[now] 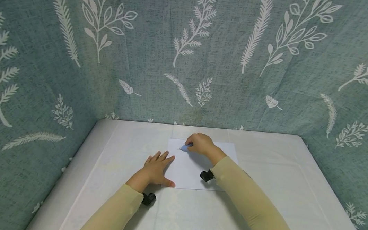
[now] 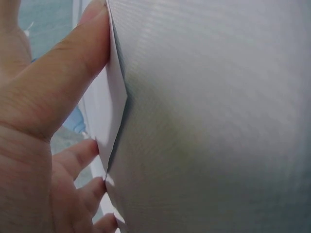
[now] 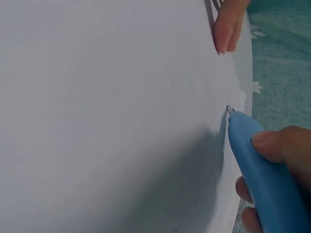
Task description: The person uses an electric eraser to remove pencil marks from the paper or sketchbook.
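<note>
A sheet of white paper (image 1: 184,172) lies on the white-covered table. My right hand (image 1: 202,144) grips a thick blue pen (image 3: 260,165) near the paper's far left part. In the right wrist view its thin metal tip meets the sheet, beside a faint short mark. My left hand (image 1: 156,171) rests with fingers spread at the paper's left edge. Its thumb (image 2: 73,68) presses near the close left corner, and in the left wrist view that corner lifts slightly from the cloth. The right palm is hidden in the head view.
The white tablecloth (image 1: 280,189) spreads around the sheet on all sides. Behind the table and along both sides hangs a green curtain (image 1: 149,57) with white leaf patterns. Small black cameras (image 1: 207,175) sit on both wrists, over beige sleeves.
</note>
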Demonstrator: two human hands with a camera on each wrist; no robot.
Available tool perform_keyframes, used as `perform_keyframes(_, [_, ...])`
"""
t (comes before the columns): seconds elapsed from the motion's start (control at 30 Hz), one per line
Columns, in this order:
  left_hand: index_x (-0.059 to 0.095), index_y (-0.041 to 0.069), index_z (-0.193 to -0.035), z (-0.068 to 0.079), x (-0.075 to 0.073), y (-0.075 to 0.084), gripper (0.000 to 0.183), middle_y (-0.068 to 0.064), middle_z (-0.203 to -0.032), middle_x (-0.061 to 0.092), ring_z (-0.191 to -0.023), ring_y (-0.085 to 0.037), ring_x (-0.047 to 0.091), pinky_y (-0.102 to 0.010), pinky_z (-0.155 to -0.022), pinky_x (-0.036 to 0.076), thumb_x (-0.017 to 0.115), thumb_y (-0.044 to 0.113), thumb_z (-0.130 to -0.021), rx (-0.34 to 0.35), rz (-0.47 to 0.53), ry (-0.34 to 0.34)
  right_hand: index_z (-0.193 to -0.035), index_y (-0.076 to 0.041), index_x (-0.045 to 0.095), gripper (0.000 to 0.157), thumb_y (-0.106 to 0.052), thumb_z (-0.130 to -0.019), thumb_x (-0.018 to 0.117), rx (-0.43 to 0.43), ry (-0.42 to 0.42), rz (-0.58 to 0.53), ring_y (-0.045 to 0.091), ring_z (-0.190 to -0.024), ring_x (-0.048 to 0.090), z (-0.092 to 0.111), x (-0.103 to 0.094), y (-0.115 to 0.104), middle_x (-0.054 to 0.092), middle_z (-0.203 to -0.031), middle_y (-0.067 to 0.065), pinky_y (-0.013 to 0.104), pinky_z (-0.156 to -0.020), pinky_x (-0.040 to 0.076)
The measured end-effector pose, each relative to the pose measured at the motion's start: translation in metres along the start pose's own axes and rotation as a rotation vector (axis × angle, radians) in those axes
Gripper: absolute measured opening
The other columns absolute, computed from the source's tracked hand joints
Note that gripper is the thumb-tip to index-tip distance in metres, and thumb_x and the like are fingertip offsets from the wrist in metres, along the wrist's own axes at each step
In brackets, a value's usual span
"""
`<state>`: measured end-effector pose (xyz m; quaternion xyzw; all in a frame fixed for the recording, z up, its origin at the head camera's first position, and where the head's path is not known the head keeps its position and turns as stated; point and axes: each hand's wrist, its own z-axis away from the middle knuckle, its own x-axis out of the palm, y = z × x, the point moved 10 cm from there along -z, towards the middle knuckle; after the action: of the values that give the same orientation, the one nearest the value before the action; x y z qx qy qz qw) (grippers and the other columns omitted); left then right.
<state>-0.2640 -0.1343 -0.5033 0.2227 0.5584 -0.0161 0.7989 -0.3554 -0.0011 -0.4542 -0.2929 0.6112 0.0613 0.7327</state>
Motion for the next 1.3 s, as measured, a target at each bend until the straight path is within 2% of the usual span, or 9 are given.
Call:
perform_keyframes(0.5, [0.036,0.021,-0.157,0.002,-0.003,0.004,0.112,-0.012,-0.166,0.019,-0.151,-0.042,0.011,-0.065,-0.117,0.011,0.084,0.065,-0.066,0.004,-0.002,0.003,-0.110,-0.018,0.079,0.019,-0.021,-0.091,0.075,-0.019,-0.005,0.055,0.019,-0.105,0.067,-0.003,0.001,-0.005,0.074,-0.113,-0.002,0.039,-0.091,0.053])
perform_keyframes(0.97, [0.036,0.023,-0.157,0.001,-0.003,0.001,0.113,-0.010,-0.166,0.018,-0.152,-0.041,0.011,-0.064,-0.117,0.011,0.084,0.066,-0.065,0.003,-0.004,0.015,-0.112,-0.015,0.078,0.020,-0.021,-0.093,0.074,-0.035,-0.017,0.073,0.020,-0.108,0.067,-0.006,0.001,-0.015,0.073,-0.117,-0.001,0.039,-0.094,0.053])
perform_keyframes(1.3, [0.036,0.022,-0.157,0.001,-0.001,0.001,0.113,-0.011,-0.166,0.019,-0.152,-0.041,0.011,-0.064,-0.117,0.011,0.084,0.066,-0.065,0.001,-0.004,0.014,-0.112,-0.018,0.078,0.020,-0.023,-0.093,0.074,0.020,-0.014,0.079,0.021,-0.109,0.065,-0.003,-0.002,-0.005,0.072,-0.117,-0.002,0.041,-0.095,0.052])
